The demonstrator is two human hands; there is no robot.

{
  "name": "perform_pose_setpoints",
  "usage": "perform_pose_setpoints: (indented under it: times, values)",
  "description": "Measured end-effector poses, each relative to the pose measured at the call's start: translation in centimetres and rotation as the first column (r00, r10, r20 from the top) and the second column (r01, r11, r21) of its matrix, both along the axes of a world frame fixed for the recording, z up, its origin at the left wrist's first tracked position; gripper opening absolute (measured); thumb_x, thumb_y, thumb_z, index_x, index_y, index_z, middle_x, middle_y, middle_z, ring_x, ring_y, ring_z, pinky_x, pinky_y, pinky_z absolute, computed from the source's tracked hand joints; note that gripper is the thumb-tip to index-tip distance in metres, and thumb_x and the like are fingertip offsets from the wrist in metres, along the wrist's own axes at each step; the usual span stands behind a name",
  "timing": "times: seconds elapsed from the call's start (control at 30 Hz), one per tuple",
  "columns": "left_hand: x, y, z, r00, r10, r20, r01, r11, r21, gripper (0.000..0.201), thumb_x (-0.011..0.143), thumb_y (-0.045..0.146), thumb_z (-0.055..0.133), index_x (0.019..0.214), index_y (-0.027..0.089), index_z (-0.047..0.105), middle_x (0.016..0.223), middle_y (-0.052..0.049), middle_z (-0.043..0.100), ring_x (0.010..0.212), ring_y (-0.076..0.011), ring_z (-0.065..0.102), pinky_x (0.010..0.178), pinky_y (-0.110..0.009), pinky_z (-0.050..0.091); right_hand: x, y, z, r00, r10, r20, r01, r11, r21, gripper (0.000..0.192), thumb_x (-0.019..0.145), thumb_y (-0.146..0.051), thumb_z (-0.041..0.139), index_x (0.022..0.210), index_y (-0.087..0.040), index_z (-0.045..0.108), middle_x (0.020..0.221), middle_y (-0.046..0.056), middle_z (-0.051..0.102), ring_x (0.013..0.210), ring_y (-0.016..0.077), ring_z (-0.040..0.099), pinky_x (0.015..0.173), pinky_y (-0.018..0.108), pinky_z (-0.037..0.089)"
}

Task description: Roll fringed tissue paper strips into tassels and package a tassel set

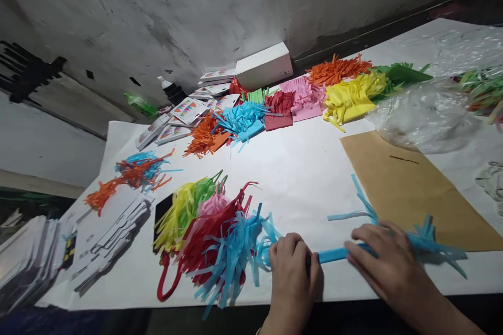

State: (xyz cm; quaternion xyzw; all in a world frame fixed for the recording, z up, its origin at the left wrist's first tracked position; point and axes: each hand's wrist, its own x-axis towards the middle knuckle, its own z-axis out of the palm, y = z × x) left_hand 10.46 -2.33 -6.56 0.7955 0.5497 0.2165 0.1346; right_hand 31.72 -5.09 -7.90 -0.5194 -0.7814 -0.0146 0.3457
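A blue fringed paper strip (422, 238) lies along the near edge of the white-covered table (306, 178). My left hand (293, 267) pinches its rolled left end with curled fingers. My right hand (383, 261) presses flat on the strip's middle, fingers spread over the blue fringe. Just left of my left hand sits a heap of finished tassels (212, 238) in blue, red, pink, yellow and green.
A brown paper sheet (401, 178) lies right of centre. Fringed paper stacks (346, 97) in several colours line the back, with a white box (264, 65), printed cards (188, 110) and clear plastic bags (428, 110). White card piles (110, 235) and an orange-blue tassel (129, 172) sit left.
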Motion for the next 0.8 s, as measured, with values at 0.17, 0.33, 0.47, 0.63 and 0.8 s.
perform_pose_setpoints:
  times: [0.17, 0.33, 0.47, 0.63, 0.8]
  values:
    - [-0.3, 0.1, 0.8, 0.990, -0.131, 0.060, 0.124, 0.986, 0.110, 0.016, 0.087, 0.009, 0.063, 0.094, 0.023, 0.063, 0.099, -0.005, 0.064, 0.093, -0.0245, 0.058, 0.090, -0.044, 0.040, -1.0, 0.6, 0.2, 0.984, 0.177, -0.008, -0.177, 0.983, -0.040, 0.032, 0.097, -0.001, 0.038, 0.088, -0.018, 0.064, 0.080, 0.004, 0.062, 0.081, 0.0198, 0.055, 0.091, 0.041, 0.037]
    - [-0.3, 0.5, 0.6, 0.962, -0.273, 0.027, 0.262, 0.944, 0.201, 0.020, 0.088, 0.004, 0.062, 0.091, 0.023, 0.064, 0.091, -0.003, 0.068, 0.088, -0.0221, 0.058, 0.095, -0.046, 0.039, -1.8, 1.1, 0.7, 0.989, 0.144, -0.033, -0.146, 0.987, -0.067, 0.023, 0.098, -0.009, 0.046, 0.086, -0.020, 0.062, 0.079, 0.002, 0.061, 0.078, 0.0201, 0.053, 0.089, 0.041, 0.033]
    - [-0.2, 0.8, 0.3, 0.950, -0.299, 0.087, 0.277, 0.938, 0.207, 0.017, 0.091, 0.004, 0.059, 0.085, 0.021, 0.061, 0.089, -0.003, 0.068, 0.086, -0.0211, 0.058, 0.092, -0.044, 0.040, -2.1, 0.7, 0.5, 0.978, 0.190, 0.080, -0.186, 0.981, -0.053, 0.032, 0.094, -0.001, 0.037, 0.081, -0.020, 0.059, 0.076, 0.002, 0.058, 0.074, 0.0201, 0.048, 0.090, 0.041, 0.033]
    - [-0.5, 0.5, 1.4, 0.964, -0.212, 0.164, 0.211, 0.977, 0.023, 0.016, 0.087, 0.007, 0.066, 0.082, 0.021, 0.060, 0.089, -0.002, 0.066, 0.086, -0.0214, 0.059, 0.084, -0.041, 0.042, 0.1, 0.0, 0.1, 0.991, 0.123, -0.055, -0.128, 0.988, -0.084, 0.030, 0.098, -0.003, 0.038, 0.091, -0.020, 0.062, 0.084, 0.003, 0.062, 0.082, 0.0201, 0.053, 0.092, 0.041, 0.034]
    - [0.6, 0.2, 1.9, 0.984, -0.173, 0.036, 0.173, 0.985, -0.009, 0.018, 0.091, 0.007, 0.053, 0.082, 0.021, 0.059, 0.090, -0.004, 0.064, 0.086, -0.0230, 0.059, 0.083, -0.043, 0.042, 1.5, -0.4, 0.6, 0.998, -0.004, -0.063, -0.004, 0.992, -0.126, 0.021, 0.098, -0.008, 0.045, 0.090, -0.020, 0.060, 0.091, 0.005, 0.063, 0.090, 0.0229, 0.056, 0.092, 0.043, 0.035]
